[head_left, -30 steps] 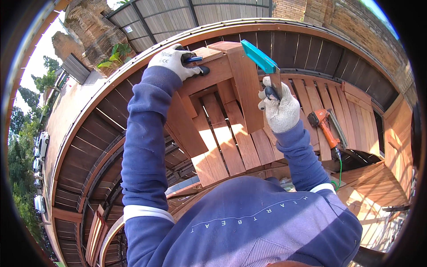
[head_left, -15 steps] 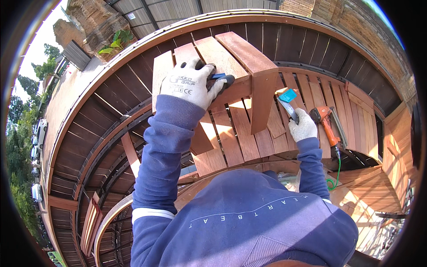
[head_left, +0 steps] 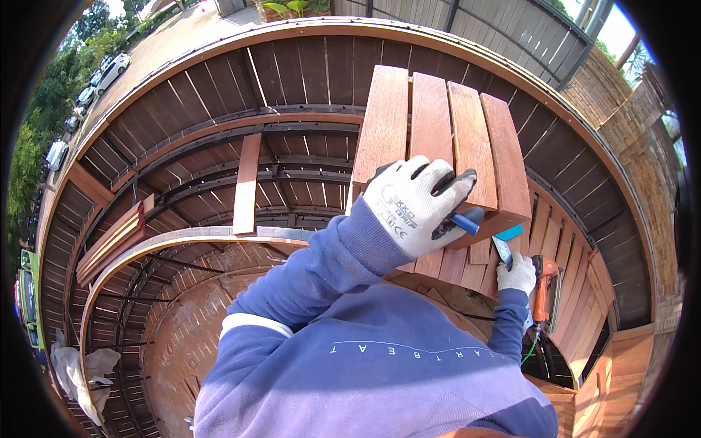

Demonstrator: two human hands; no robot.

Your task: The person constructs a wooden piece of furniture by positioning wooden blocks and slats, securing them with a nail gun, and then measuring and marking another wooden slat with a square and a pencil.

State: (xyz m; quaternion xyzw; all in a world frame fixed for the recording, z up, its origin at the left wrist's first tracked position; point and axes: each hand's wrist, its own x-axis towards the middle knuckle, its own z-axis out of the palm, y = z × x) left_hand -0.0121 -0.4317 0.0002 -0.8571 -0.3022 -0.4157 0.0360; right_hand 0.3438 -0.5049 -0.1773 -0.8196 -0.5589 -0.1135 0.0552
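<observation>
A broad curved deck [head_left: 219, 124] of dark slats sweeps round the whole place, parts of it open down to the black framing beneath. Against it stands out a panel of four reddish boards [head_left: 442, 139], joined side by side and lifted above the decking, its near end toward the person. The left hand [head_left: 416, 204], in a white work glove, lies spread across that near end with the fingers splayed — pressing it steady, I'd judge — and a blue pencil [head_left: 464, 223] is pinched under the thumb. Lower down, the right hand [head_left: 517, 274], gloved too, is closed around a square with a teal blade [head_left: 505, 244], held just under the panel's corner. Beside it an orange power drill [head_left: 542, 288] rests on the lighter boards — within easy reach, its cord trailing down.
</observation>
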